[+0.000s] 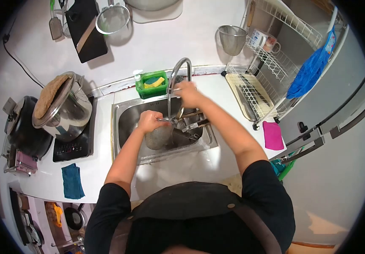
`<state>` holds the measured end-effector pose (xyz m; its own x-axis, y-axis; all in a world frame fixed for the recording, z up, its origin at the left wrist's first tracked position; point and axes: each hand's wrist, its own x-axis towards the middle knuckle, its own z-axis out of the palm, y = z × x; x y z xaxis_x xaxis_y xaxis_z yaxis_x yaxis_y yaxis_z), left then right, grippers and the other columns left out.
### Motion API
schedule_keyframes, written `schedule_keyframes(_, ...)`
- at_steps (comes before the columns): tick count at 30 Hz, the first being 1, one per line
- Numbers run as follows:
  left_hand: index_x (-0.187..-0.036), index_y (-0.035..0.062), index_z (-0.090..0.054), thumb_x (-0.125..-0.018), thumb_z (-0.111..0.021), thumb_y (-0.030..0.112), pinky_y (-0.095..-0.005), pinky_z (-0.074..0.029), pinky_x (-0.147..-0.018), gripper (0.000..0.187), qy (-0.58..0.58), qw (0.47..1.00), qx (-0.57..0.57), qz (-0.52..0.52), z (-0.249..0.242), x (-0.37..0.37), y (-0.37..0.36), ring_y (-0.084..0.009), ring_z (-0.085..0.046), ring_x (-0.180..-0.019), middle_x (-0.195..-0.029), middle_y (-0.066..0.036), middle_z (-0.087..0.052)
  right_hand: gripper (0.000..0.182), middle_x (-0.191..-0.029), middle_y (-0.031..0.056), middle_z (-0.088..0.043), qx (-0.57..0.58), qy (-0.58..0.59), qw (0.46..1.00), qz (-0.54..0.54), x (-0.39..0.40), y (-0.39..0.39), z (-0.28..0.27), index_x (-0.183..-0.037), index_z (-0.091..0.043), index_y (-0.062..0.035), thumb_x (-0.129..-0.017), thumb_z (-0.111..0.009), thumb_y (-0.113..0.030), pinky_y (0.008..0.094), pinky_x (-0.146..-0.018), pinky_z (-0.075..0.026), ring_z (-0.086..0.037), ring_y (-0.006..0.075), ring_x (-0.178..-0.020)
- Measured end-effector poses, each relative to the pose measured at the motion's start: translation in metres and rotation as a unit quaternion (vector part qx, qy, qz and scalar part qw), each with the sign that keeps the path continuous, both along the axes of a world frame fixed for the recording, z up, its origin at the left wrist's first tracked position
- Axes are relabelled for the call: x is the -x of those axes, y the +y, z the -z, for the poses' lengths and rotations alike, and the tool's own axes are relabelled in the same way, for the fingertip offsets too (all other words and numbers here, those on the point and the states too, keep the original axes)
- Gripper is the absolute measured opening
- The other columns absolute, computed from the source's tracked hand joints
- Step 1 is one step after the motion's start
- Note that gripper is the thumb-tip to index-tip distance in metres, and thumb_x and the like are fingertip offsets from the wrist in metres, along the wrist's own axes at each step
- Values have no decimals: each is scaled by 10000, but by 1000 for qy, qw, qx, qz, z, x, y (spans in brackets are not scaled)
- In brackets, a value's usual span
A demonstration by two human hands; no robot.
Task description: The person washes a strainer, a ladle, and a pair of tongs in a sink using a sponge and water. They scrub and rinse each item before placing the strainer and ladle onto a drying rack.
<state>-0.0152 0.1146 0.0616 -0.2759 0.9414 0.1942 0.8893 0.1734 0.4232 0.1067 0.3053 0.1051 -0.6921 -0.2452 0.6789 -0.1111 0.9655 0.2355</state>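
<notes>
My left hand is closed around the thin handle of a metal utensil, whose far end lies under the stream from the faucet. Its exact kind is hard to make out. Below that hand, a round, grey, mesh-like vessel sits in the steel sink. My right hand is up at the faucet, beside its spout, with fingers curled and somewhat blurred. What they grip is hidden. Several utensils with dark handles rest at the sink's right side.
Behind the sink stands a green basket with a yellow sponge. At left, a large steel pot sits on an induction cooker. A wire rack is at right, near a pink cloth. A teal cloth lies front left.
</notes>
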Motion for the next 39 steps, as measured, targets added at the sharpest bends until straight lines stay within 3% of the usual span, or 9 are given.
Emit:
schedule_keyframes(3,-591,90,-597,-577,-700,425,-335,-419,-527,350,-19,995,-82,46,14,-8,17,-249,-552,-585,-603,-91,-559,102,-710,63,-588,387,-190,902,-15,43,-38,22,-762,-594,-95,-670,-584,-138,368,-583,-461,-554,243,-613)
schedule_keyframes(8,-729,120,-635,-607,-699,383,-325,-434,-593,298,-123,985,-65,98,13,5,28,-234,-567,-693,-714,-80,-593,143,-661,66,-556,857,-246,442,-97,54,-33,16,-807,-555,12,-797,-503,-121,251,-522,-487,-560,141,-595)
schedule_keyframes(18,-924,85,-593,-521,-746,448,-366,-442,-728,564,-89,989,-101,-61,100,54,57,-222,-566,-872,-933,-74,-607,178,-773,71,-615,746,-447,481,-115,46,-64,-16,-938,-559,3,-833,-465,-105,207,-533,-477,-582,116,-622)
schedule_keyframes(20,-982,41,-567,-614,-669,466,-379,-437,-768,571,-528,840,-1,-123,56,14,30,-244,-562,-909,-968,-103,-594,171,-785,69,-610,263,-416,862,119,48,-58,-10,-905,-581,3,-809,-478,-94,224,-546,-469,-580,134,-641)
schedule_keyframes(24,-1142,40,-461,-739,-519,503,-385,-412,-842,617,-806,591,33,-19,68,6,9,-268,-519,-994,-1137,-128,-506,185,-744,82,-598,640,-474,604,-41,36,-56,-2,-889,-599,-16,-745,-487,-50,261,-558,-476,-570,149,-634)
schedule_keyframes(26,-1161,53,-450,-729,-509,543,-408,-391,-865,656,-804,593,33,-31,67,-5,4,-271,-499,-1022,-1158,-128,-490,197,-761,85,-604,556,-435,708,21,28,-56,-7,-891,-598,-12,-733,-482,-30,264,-568,-479,-581,160,-655)
schedule_keyframes(29,-1174,79,-451,-720,-488,595,-450,-356,-894,688,-807,588,19,-51,65,-10,4,-273,-467,-1066,-1174,-126,-479,195,-822,131,-611,645,-502,574,-39,14,-55,-4,-882,-596,-12,-729,-488,-68,304,-627,-483,-602,228,-697)
schedule_keyframes(32,-1209,107,-409,-717,-502,591,-462,-342,-903,696,-827,560,14,-53,73,-7,4,-278,-447,-1090,-1188,-123,-465,250,-886,195,-594,322,-380,850,173,19,-35,8,-906,-581,21,-729,-525,-146,353,-709,-466,-587,301,-775)
schedule_keyframes(39,-1227,155,-220,-611,-747,309,-411,-379,-867,825,-689,715,-79,-89,67,-16,5,-290,-429,-1045,-1167,-93,-389,349,-979,254,-507,458,-90,782,414,16,1,111,-820,-538,78,-758,-546,-265,406,-806,-400,-495,378,-938)
